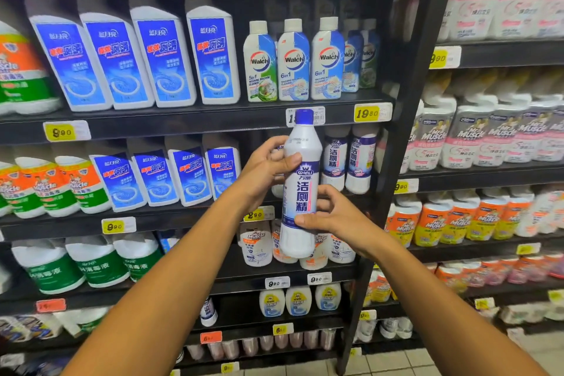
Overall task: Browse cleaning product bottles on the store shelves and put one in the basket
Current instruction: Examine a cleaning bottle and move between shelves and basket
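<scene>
I hold a tall white bottle (300, 192) with a blue cap and a blue label upright in front of the dark shelves (195, 119). My left hand (268, 168) grips its upper half, thumb across the front. My right hand (332, 212) grips the lower half from the right, thumb on the label. Two matching white bottles (349, 159) stand on the shelf just behind. No basket is in view.
Rows of blue-labelled toilet cleaner bottles (158, 61) and Walch bottles (294, 61) fill the upper shelf. Orange and green bottles (45, 189) sit at left. A black upright post (393, 162) divides off the right shelving with Mr Muscle packs (488, 137). Tiled floor shows below right.
</scene>
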{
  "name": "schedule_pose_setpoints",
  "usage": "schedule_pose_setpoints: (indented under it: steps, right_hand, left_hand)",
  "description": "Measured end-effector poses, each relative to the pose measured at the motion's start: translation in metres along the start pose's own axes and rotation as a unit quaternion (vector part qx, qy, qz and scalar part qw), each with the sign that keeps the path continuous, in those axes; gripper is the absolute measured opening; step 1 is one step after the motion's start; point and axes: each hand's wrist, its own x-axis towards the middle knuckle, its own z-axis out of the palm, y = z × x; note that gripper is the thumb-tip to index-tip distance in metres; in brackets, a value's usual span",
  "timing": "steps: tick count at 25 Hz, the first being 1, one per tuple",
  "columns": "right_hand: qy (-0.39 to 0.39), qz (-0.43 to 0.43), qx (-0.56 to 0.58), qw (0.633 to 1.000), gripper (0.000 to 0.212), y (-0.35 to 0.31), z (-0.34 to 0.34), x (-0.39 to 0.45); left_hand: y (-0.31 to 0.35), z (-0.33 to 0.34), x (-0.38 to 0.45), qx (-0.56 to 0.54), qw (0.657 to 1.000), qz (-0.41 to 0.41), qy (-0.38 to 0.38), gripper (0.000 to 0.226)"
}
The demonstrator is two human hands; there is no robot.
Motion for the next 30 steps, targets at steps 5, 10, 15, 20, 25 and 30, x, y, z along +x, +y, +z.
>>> schedule_pose_setpoints:
  steps: [5, 10, 15, 20, 25, 30]
  right_hand:
    - [0.04, 0.052, -0.006, 0.998, 0.038, 0.035, -0.018, 0.008]
    - [0.038, 0.065, -0.018, 0.997, 0.03, 0.04, -0.05, 0.045]
    - [0.034, 0.051, -0.02, 0.998, 0.025, 0.035, -0.071, 0.081]
    - [0.044, 0.008, -0.057, 0.997, 0.026, 0.035, -0.074, 0.104]
    - [0.108, -0.025, -0.225, 0.968, 0.034, 0.027, -0.072, 0.121]
    - [0.163, -0.043, -0.339, 0.926, 0.04, 0.024, -0.065, 0.129]
  left_hand:
    - [-0.046, 0.016, 0.015, 0.025, 0.995, -0.095, 0.021, 0.024]
    - [-0.058, 0.036, 0.057, 0.107, 0.985, -0.105, 0.087, 0.026]
    - [-0.053, 0.045, 0.086, 0.188, 0.963, -0.107, 0.159, 0.034]
    - [-0.053, 0.046, 0.099, 0.219, 0.95, -0.09, 0.205, 0.023]
    - [-0.051, 0.045, 0.112, 0.227, 0.94, -0.056, 0.247, 0.026]
    - [-0.058, 0.044, 0.113, 0.233, 0.94, -0.026, 0.246, 0.026]
